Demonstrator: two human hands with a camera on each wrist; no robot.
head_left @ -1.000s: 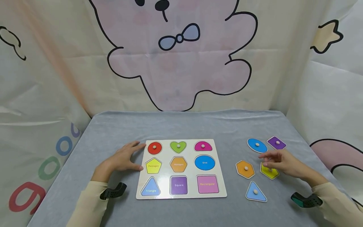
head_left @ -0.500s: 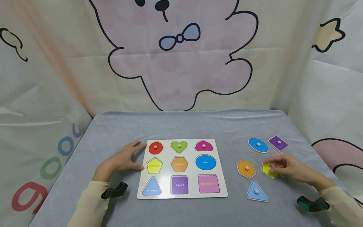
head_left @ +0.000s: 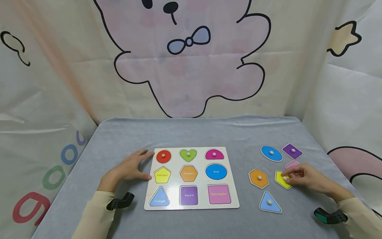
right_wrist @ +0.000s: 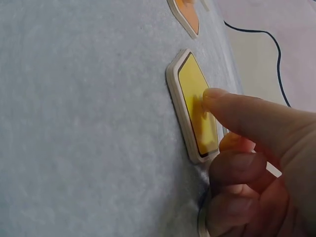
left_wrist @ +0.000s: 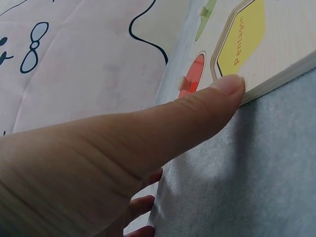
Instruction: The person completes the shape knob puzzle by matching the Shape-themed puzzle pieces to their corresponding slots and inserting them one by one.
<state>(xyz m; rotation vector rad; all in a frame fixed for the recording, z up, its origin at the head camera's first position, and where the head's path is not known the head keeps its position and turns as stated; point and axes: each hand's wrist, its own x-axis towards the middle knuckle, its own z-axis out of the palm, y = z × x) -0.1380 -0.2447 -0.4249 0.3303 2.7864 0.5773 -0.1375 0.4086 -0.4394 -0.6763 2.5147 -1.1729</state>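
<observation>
Nearest row first, on my head cam: blue triangle pc lies flat on the table, right of the white board, w/ its knob up. Board's near row shows triangle, square & rectangle slots, all w/ print.

Mid-depth now: I've got the R hand on the yellow pentagon pc, thumb & finger pinching at its knob, other fingers curled; pc's on the table, right of the board. Orange hexagon pc sits just left of it, apart. On the board's left edge I've the L hand, thumb & fingers spread wide, tips touching the edge; L wrist cam has the thumb right by the board's pentagon slot.

Further back: pink pc, partly behind the R hand, then blue oval pc & purple pc. Board's far row holds red circle, green heart & magenta half-round, knobs up. Farthest: curtain w/ bow-tie cartoon.
</observation>
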